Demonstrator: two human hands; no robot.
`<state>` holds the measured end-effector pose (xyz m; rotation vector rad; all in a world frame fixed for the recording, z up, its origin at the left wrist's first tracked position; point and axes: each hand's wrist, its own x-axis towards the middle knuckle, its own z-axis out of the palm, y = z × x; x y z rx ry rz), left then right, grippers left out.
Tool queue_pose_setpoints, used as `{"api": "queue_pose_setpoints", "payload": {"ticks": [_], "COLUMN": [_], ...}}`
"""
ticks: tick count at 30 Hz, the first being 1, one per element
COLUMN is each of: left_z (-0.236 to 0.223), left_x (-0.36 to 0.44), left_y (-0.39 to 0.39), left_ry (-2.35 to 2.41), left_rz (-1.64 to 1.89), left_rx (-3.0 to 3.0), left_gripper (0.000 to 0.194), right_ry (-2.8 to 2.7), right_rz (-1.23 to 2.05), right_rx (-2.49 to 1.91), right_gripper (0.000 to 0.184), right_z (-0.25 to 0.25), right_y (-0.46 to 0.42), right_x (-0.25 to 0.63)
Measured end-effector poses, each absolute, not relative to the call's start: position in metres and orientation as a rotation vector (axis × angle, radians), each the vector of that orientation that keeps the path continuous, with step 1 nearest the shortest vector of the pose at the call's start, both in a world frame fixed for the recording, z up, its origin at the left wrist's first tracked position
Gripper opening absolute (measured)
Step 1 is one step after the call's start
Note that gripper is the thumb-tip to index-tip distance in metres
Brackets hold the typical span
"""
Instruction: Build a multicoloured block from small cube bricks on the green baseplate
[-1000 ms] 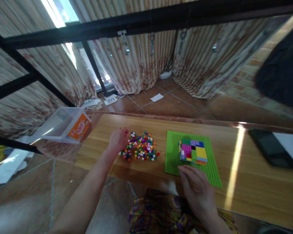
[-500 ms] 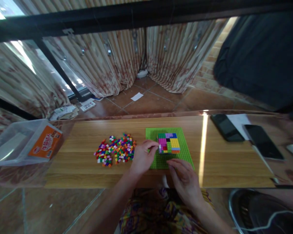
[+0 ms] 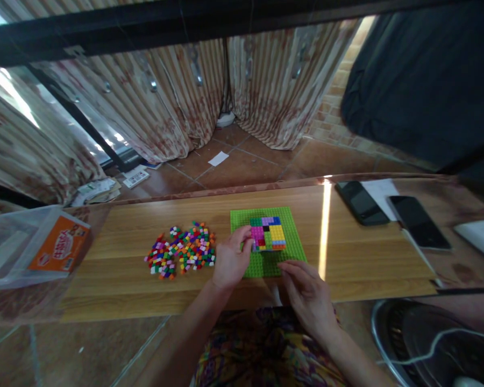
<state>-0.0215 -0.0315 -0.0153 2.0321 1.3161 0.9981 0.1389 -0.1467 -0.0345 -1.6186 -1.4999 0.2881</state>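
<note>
My left hand is at the left side of a small block build, its thumb and forefinger pinched against the edge. Whatever lies between those fingertips is hidden. The build is made of multicoloured toy bricks: magenta, yellow, green, blue, purple, orange and a black spot. It stands on a green studded baseplate. Over the plate's near edge, my right hand rests with fingers curled and thumb close to the forefinger. I cannot make out anything in it. Left of my left hand, loose small bricks lie in a spread pile.
The wooden board bears all this. A clear plastic box with an orange label stands at the far left. Two dark phones, one being the nearer phone, and a white paper lie on the right. A round metal-rimmed object is below right.
The view has shifted, so the board's things appear further left. My left fingertips have moved slightly up along the build's left edge. My right hand has barely moved.
</note>
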Motion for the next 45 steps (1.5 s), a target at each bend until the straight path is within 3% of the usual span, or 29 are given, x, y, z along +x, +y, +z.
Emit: {"api": "queue_pose_setpoints", "payload": {"ticks": [8,19,45], "left_z": [-0.013,-0.022,-0.018], "left_x": [-0.020,-0.018,-0.009], "left_y": [-0.031,-0.038,-0.057], "left_ry": [1.336,1.355,1.516], "left_rz": [0.965,1.020,0.861], "left_rx": [2.043,1.997,2.056], "left_gripper": [0.029,0.027,0.037], "right_ry": [-1.531,-1.797,-1.866], "right_rz": [0.207,-0.261,-0.209], "right_rx": [-1.557,-1.729,-1.685], "right_gripper": [0.015,0.019,0.026], "right_z": [-0.023,-0.007,-0.017], "right_y": [-0.133,-0.087,-0.091], "right_x": [0.136,0.116,0.110]}}
